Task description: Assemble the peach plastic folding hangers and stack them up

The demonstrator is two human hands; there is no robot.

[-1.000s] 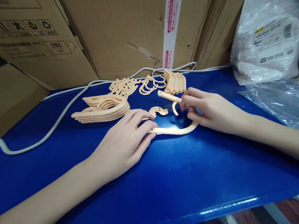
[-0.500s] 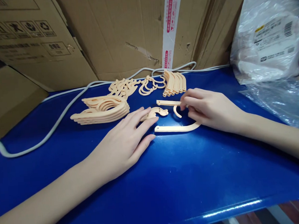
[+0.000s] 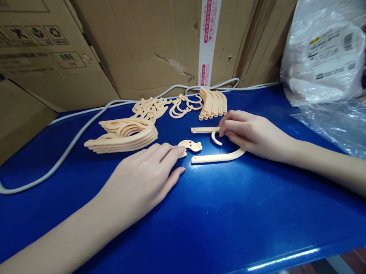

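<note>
My left hand point(image 3: 151, 174) has its fingers on a small beige curved plastic piece with holes point(image 3: 190, 145); the thumb is apart from it, and part of the piece is hidden under the fingers. My right hand point(image 3: 252, 132) is closed, its fingertips pinching the end of a straight beige hanger arm point(image 3: 205, 130). A small beige hook point(image 3: 216, 139) shows just below those fingertips. Nearer to me lies a second, curved hanger arm point(image 3: 217, 157), whose bent end runs up to my right hand.
Nested beige hanger pieces point(image 3: 121, 136) lie on the blue table point(image 3: 207, 226) at left. Behind are a pile of small curved parts point(image 3: 152, 109), loose hooks point(image 3: 181, 106) and a row of arms point(image 3: 213, 104). A white cable point(image 3: 86, 128), cardboard boxes point(image 3: 152, 39) and a plastic bag point(image 3: 320, 54) stand around.
My left hand has drawn back a little toward me and left, and the small curved piece has come nearer with it. The right hand has barely moved.
</note>
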